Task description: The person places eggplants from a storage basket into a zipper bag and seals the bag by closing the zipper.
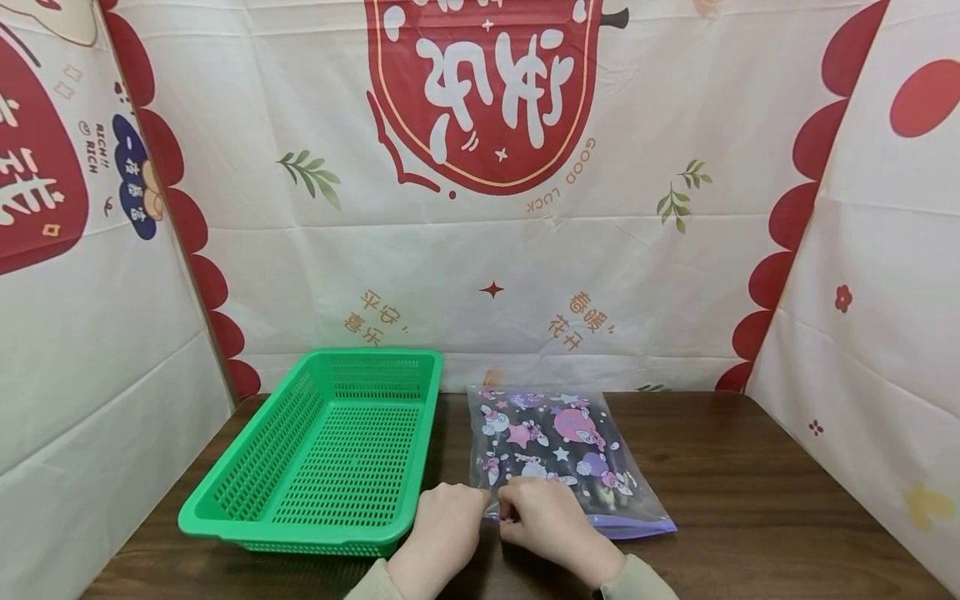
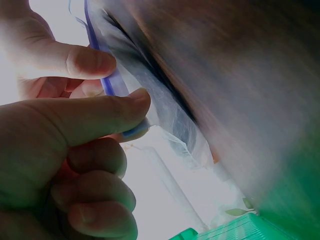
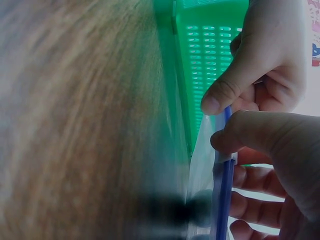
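A clear zip bag (image 1: 558, 450) with pink, purple and white cartoon prints lies on the table, its purple zip edge (image 1: 633, 527) toward me. My left hand (image 1: 450, 521) pinches the left corner of that edge between thumb and curled fingers. Close beside it, my right hand (image 1: 546, 521) pinches the purple zip strip (image 3: 223, 200) at a small pale piece under the thumb. Seen from the left wrist, both thumbs press near each other on the strip (image 2: 116, 82). Something dark shows inside the bag through the film.
A green plastic basket (image 1: 408, 521) with slotted walls stands left of the bag, next to my left hand. The brown wooden table (image 1: 720, 467) is backed by a printed cloth (image 1: 480, 250), with cloth panels on both sides.
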The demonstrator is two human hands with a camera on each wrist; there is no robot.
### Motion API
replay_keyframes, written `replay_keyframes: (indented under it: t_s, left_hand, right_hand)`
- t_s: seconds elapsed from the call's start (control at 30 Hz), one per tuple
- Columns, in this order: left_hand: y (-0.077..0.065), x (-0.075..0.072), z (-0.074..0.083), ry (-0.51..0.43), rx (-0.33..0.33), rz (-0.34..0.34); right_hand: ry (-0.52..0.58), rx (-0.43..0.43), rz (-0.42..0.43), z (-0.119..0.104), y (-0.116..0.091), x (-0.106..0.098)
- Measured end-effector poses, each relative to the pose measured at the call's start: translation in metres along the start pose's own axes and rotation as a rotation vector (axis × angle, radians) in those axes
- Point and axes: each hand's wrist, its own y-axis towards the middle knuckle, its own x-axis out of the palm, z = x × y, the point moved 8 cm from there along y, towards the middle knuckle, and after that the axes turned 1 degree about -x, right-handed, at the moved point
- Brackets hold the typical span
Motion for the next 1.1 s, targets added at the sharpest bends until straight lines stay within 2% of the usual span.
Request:
replay_keyframes:
  t_s: [0.7,0.83,1.1]
  left_hand:
    - [-0.0002,0.0021,0.0000,0.003,0.002,0.007]
    - [0.0003,0.0003,0.0010,0.011,0.009,0.028]
    - [0.0003,0.0009,0.0004,0.014,-0.002,0.007]
  right_hand:
    - [0.006,0.003,-0.005,0.0033,-0.0006,0.0017]
    - [0.008,0.002,-0.004,0.0040,-0.0007,0.0003]
    - [0.022,0.008,-0.009,0.0046,-0.0006,-0.0010]
